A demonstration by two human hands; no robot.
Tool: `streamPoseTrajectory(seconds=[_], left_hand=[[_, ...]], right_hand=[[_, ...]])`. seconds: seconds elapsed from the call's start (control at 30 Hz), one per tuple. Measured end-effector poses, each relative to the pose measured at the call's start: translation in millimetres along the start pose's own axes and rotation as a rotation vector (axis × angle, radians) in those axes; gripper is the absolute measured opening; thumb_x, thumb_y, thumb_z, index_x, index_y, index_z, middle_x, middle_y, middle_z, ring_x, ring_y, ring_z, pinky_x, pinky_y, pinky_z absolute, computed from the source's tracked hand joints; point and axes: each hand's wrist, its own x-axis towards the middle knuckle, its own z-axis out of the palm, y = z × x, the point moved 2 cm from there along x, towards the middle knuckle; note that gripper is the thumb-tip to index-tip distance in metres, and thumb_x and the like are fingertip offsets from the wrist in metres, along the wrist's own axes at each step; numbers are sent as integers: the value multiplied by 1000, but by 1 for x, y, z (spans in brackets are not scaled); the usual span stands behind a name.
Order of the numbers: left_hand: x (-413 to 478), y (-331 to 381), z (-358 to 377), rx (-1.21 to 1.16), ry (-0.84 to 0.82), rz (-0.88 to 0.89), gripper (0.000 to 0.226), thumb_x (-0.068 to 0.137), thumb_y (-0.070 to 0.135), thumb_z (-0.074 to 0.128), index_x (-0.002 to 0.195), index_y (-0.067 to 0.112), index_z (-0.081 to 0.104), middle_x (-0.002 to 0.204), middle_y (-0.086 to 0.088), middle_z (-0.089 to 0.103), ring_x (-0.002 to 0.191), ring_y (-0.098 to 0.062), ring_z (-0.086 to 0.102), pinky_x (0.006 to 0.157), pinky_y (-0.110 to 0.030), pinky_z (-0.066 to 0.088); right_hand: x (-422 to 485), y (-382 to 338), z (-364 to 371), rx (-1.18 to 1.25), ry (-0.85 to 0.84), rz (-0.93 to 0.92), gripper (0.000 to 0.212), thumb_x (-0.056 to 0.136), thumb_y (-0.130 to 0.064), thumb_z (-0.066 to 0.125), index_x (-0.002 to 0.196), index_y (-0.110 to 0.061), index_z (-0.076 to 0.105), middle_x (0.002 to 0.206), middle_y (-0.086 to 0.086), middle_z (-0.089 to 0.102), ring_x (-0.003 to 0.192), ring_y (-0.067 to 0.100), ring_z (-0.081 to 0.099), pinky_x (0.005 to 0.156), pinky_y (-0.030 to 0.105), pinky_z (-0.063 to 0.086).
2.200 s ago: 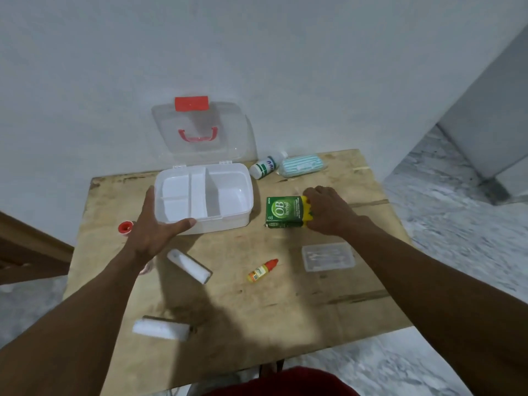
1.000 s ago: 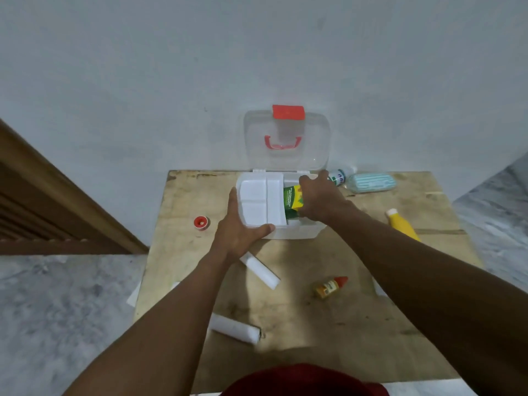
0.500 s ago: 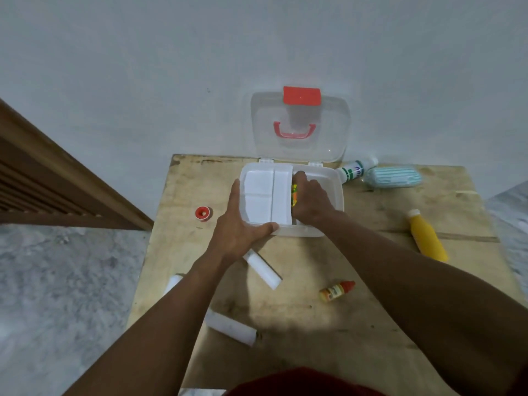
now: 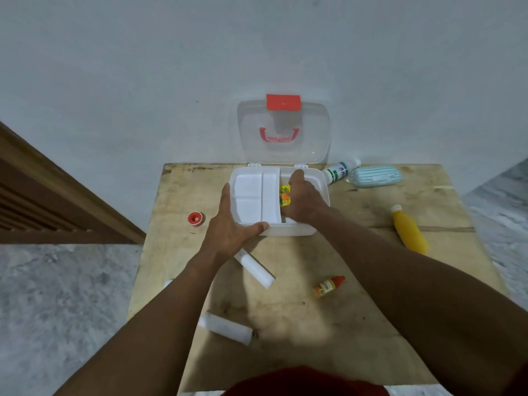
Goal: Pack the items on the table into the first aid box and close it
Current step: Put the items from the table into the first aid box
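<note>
Fingers of right hand grip half-hidden carton in box.

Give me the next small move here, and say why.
Probably lift the right hand out of the white plastic first aid box: the yellow and green carton already stands in its right compartment, the left hand braces the box, and the small red-capped dropper bottle lies near on the wooden table, unpacked.
</note>
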Motion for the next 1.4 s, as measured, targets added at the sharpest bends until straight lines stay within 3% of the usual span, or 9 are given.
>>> streamPoseTrajectory(seconds=[0.33,0.57,0.67,0.77,0.93,1.07,1.23,1.4], left_hand=[[1,-3,-3,38,-27,3,104,74,40,84,151,32,14,134,8,49,119,-24,52,94,-41,48],[-2,1,-6,28,-63,-26,116,60,53,81,151,30,13,140,4,46,127,-26,48,105,-50,44],[-2,4,-4,24,-56,7,107,65,48,82,148,31,18,130,14,45,124,-22,48,103,-47,46],[-4,6,-3,1,-45,39,96,70,40,85,144,31,26,124,28,45,121,-11,48,97,-33,46],[-5,12,0,-23,-17,13,90,76,22,86,146,29,31,132,19,48,115,10,48,81,-5,43],[-7,20,1,-36,-15,-23,90,69,30,87,142,38,35,130,24,51,117,13,47,84,-22,48],[-9,33,7,-19,15,-56,85,74,16,86,141,34,37,123,23,52,99,24,50,69,-11,47],[-8,43,9,-23,-13,-79,88,65,34,80,140,38,34,122,24,52,96,25,51,70,-13,48]], right_hand=[[-65,12,-44,22,241,30,42,87,-15,63,123,-1,45,109,20,61,101,36,58,73,29,34],[-86,45,-67,-18,268,137,48,87,-14,59,131,-3,42,119,20,59,111,38,56,79,33,38],[-80,62,-74,-67,258,152,43,88,-13,58,127,-5,43,117,19,59,109,37,56,76,31,33],[-67,83,-79,-122,240,137,40,87,-12,57,125,-4,45,116,21,57,108,38,55,77,32,36],[-40,119,-93,-282,239,86,43,86,-8,57,128,-4,48,121,22,52,112,41,52,88,41,45],[-17,146,-108,-368,251,28,43,84,-3,57,127,-3,49,122,21,51,109,40,51,77,39,44],[14,168,-120,-426,199,31,56,82,-11,70,132,-9,46,126,18,50,115,36,49,85,44,51],[33,177,-115,-493,125,49,55,82,-16,70,131,-12,46,126,16,49,117,34,47,86,44,49]])
